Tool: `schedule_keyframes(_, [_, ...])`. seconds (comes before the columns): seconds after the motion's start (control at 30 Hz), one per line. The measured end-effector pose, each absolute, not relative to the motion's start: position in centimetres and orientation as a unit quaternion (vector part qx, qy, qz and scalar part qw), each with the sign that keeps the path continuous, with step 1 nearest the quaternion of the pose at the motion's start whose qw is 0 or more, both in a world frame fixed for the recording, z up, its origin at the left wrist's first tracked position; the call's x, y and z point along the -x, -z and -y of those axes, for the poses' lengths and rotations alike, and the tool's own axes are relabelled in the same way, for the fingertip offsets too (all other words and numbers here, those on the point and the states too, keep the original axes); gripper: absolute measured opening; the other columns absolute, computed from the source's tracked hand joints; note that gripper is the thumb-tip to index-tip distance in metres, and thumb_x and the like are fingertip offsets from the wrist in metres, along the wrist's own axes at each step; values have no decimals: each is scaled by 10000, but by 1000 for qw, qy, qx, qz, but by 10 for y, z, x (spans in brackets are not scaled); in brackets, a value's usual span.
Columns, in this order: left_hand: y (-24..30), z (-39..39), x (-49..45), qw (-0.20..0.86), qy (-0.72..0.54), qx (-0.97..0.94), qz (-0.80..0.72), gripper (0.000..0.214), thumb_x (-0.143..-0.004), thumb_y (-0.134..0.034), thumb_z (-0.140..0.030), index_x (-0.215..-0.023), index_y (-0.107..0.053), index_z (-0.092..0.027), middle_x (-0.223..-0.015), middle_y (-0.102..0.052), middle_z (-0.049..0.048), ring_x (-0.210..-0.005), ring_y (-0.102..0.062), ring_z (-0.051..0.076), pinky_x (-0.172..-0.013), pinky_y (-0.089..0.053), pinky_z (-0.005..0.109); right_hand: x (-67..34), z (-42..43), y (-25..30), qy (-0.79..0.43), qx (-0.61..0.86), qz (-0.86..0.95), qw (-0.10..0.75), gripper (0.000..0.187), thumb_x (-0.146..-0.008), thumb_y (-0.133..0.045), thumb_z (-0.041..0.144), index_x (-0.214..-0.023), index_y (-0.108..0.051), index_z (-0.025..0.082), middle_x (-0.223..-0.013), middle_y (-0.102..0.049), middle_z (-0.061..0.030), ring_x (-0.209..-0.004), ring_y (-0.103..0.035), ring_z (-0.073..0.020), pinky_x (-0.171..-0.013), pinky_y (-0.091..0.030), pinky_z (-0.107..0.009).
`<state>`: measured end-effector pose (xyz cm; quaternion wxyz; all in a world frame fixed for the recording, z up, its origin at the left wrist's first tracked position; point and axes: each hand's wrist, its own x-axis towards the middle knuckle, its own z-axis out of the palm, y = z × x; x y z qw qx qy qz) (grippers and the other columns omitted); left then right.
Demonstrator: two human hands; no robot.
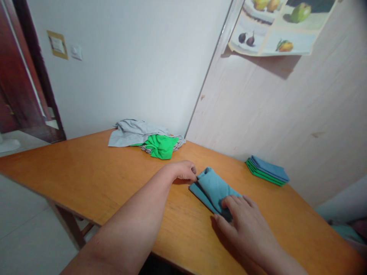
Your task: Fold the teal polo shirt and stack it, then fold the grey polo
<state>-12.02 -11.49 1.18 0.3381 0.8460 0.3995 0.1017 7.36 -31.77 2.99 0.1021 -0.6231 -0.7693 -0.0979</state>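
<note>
A folded teal cloth (216,187) lies on the wooden table in front of me, its layers slightly apart along the left side. At its far left corner, the fingers of my left hand (183,171) are closed on the edge. My right hand (246,219) grips the near end, the thumb low on the left side and the fingers bent over the top. That near end is partly hidden beneath the right hand.
The wooden table (114,179) meets two walls. A loose heap holds a grey cloth (134,131), a bright green cloth (163,146) and a striped one. Toward the right wall stands a neat stack of folded blue and green cloths (266,171). A fruit poster (281,28) hangs above.
</note>
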Motion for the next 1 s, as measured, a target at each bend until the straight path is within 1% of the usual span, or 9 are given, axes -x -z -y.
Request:
schedule_keyframes(0.17, [-11, 118, 120, 348, -84, -851, -383, 161, -612, -635, -322, -656, -688, -177, -570, -582, -19, -512, -472, 125, -468, -300, 240, -47, 293, -46, 107, 686, 713, 96, 434, -841, -571, 634, -986, -596, 226, -901, -703, -69, -795, -637, -265, -692, -356, -353])
schedule_keyframes(0.23, [-11, 118, 120, 355, -83, -851, -377, 189, -623, -653, -359, -663, -688, -177, -575, -582, -19, -514, -472, 126, -475, -301, 241, -37, 282, -43, 114, 693, 706, 95, 443, -834, -591, 609, -1056, -582, 225, -987, -707, -84, -833, -650, -274, -655, -346, -331])
schedule_keyframes(0.33, [-12, 117, 120, 352, -86, -855, -372, 252, -620, -700, -427, -651, -674, -179, -577, -578, -21, -525, -470, 126, -487, -298, 244, -34, 271, -31, 115, 708, 690, 98, 317, -910, -514, 491, -1057, -575, 218, -1007, -704, -95, -847, -661, -266, -631, -337, -313])
schedule_keyframes(0.47, [-14, 116, 120, 346, -89, -858, -368, 407, -653, -699, -576, -595, -619, -181, -548, -550, -18, -514, -446, 124, -487, -275, 258, -51, 266, -15, 70, 754, 636, 149, 305, -981, -359, 427, -989, -577, 214, -904, -708, -90, -774, -660, -238, -596, -328, -298])
schedule_keyframes(0.6, [-13, 115, 118, 353, -90, -859, -360, 401, -698, -682, -552, -578, -595, -179, -549, -564, -9, -510, -472, 128, -479, -287, 261, -71, 263, -7, 25, 757, 610, 234, 398, -980, -321, 516, -887, -561, 212, -751, -672, -65, -708, -636, -221, -587, -357, -285])
schedule_keyframes(0.67, [-10, 116, 115, 354, -104, -855, -364, 366, -715, -680, -533, -651, -632, -176, -604, -608, -1, -544, -515, 137, -487, -319, 252, -78, 262, -6, 14, 745, 614, 259, 423, -967, -330, 548, -860, -566, 213, -722, -660, -57, -692, -627, -223, -589, -373, -289])
schedule_keyframes(0.73, [-5, 115, 109, 348, -145, -843, -382, 368, -696, -714, -507, -843, -686, -171, -748, -679, 13, -643, -586, 154, -527, -379, 236, -83, 261, -7, 9, 731, 622, 279, 424, -952, -354, 553, -864, -591, 212, -712, -658, -51, -685, -621, -225, -594, -389, -295])
schedule_keyframes(0.87, [8, 112, 88, 357, -230, -813, -399, 686, -652, -776, -438, -1256, -600, -165, -1103, -700, 75, -906, -658, 206, -656, -478, 228, -91, 260, -13, 0, 705, 642, 303, 417, -923, -406, 554, -867, -635, 210, -728, -673, -43, -693, -620, -221, -607, -417, -298])
schedule_keyframes(1.0, [18, 103, 65, 395, -261, -796, -376, 730, -665, -750, -284, -1359, -548, -175, -1245, -659, 88, -963, -664, 203, -700, -503, 223, -95, 261, -20, -19, 694, 659, 291, 433, -933, -408, 574, -940, -652, 217, -775, -692, -39, -711, -632, -220, -608, -428, -298])
